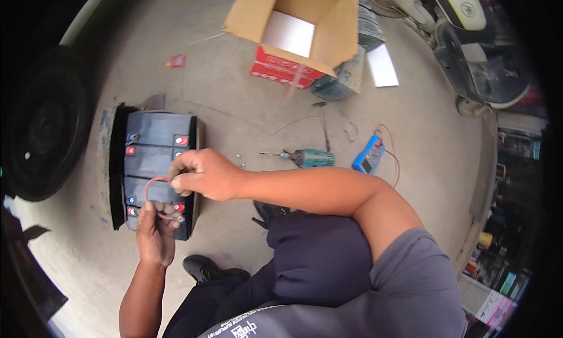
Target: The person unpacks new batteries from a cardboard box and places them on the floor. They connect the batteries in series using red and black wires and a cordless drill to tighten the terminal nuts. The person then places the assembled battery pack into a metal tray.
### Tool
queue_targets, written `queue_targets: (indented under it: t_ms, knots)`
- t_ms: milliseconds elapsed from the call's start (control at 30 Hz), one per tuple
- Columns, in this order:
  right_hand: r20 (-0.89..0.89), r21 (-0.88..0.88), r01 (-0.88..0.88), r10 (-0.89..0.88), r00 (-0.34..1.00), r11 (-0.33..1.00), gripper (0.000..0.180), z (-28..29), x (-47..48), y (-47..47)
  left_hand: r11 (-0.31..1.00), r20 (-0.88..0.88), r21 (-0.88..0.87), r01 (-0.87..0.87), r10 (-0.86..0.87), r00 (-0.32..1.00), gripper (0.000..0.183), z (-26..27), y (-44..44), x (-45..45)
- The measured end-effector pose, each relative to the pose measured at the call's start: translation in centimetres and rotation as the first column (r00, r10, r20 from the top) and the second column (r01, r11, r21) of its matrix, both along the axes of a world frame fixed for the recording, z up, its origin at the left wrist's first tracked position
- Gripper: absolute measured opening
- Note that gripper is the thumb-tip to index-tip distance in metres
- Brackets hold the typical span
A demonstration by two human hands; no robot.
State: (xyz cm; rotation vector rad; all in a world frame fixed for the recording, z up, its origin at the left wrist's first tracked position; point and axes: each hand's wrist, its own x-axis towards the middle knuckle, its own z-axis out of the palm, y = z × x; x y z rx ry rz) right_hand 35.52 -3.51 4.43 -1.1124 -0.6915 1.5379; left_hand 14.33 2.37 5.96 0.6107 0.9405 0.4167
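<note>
Several black batteries [151,129] stand side by side in a battery case whose worn side wall [107,166] shows at the left. Red and blue terminals sit near their ends. Above them, a short red wire [148,186] bends in a loop between my two hands. My left hand [156,230] pinches it over the nearest battery, with a metal wire end close to a blue terminal there. The wire's other end is held in the fingertips of my right hand [204,175], which hides part of the batteries' right ends.
A teal power drill [314,158] lies on the concrete floor, near a blue multimeter [369,155] with leads. A T-handled tool [324,126] is beyond. An open cardboard box [286,69] stands at the back, a scooter [479,65] at right, a wheel [46,122] at left.
</note>
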Motion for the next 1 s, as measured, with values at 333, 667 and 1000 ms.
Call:
queue_targets:
  t_ms: [333, 667, 1000]
  knots:
    - [-0.077, -0.115, -0.040, 0.031, 0.997, 0.993, 0.017, 1.8, 0.7, -0.3, 0.841, -0.187, 0.427, 0.332, -0.277, 0.943, 0.029, 2.0, 2.7, 2.3]
    - [-0.102, -0.134, -0.035, 0.022, 0.995, 0.990, 0.021, 1.6, -0.5, -0.3, 0.978, 0.028, 0.119, 0.173, -0.177, 0.984, 0.024, 1.2, 2.3, 1.5]
    - [-0.058, -0.307, -0.184, 0.175, 0.983, 0.934, 0.021, 3.5, -1.7, 4.7, 0.990, 0.127, 0.068, 0.126, -0.134, 0.983, 0.023, 1.1, 4.0, -1.4]
